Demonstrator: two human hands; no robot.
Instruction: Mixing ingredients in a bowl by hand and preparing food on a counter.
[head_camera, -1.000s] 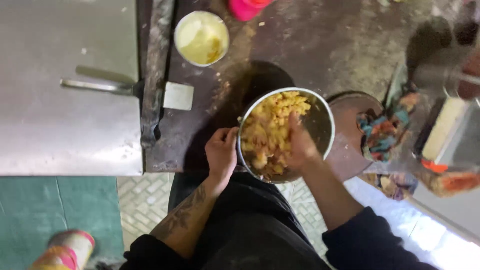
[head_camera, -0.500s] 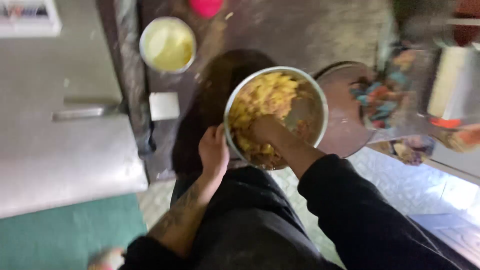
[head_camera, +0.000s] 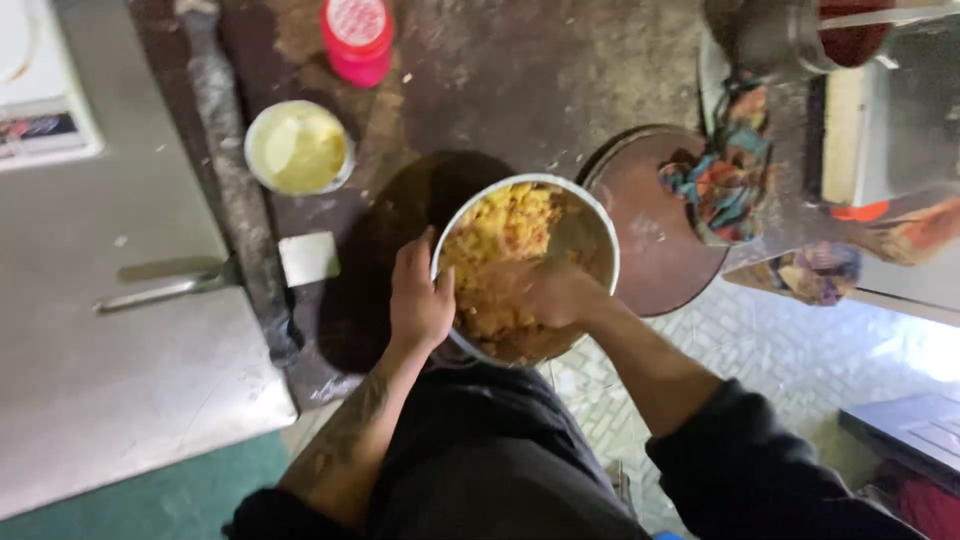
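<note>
A round metal bowl (head_camera: 596, 222) full of yellow chopped food (head_camera: 500, 235) sits at the near edge of a dark, stained counter (head_camera: 500, 90). My left hand (head_camera: 418, 298) grips the bowl's left rim. My right hand (head_camera: 555, 293) is down inside the bowl, fingers curled into the yellow food; the fingertips are buried in it.
A small white cup of pale yellow cream (head_camera: 297, 148) and a pink-red bottle (head_camera: 357, 38) stand at the back of the counter. A round brown board (head_camera: 655, 240) with a colourful cloth (head_camera: 728, 180) lies to the right. A steel appliance with a handle (head_camera: 165, 290) is on the left.
The view has shifted and drawn closer. My right hand has pushed deeper into the food, toward the bowl's near side. The left hand keeps its hold on the rim.
</note>
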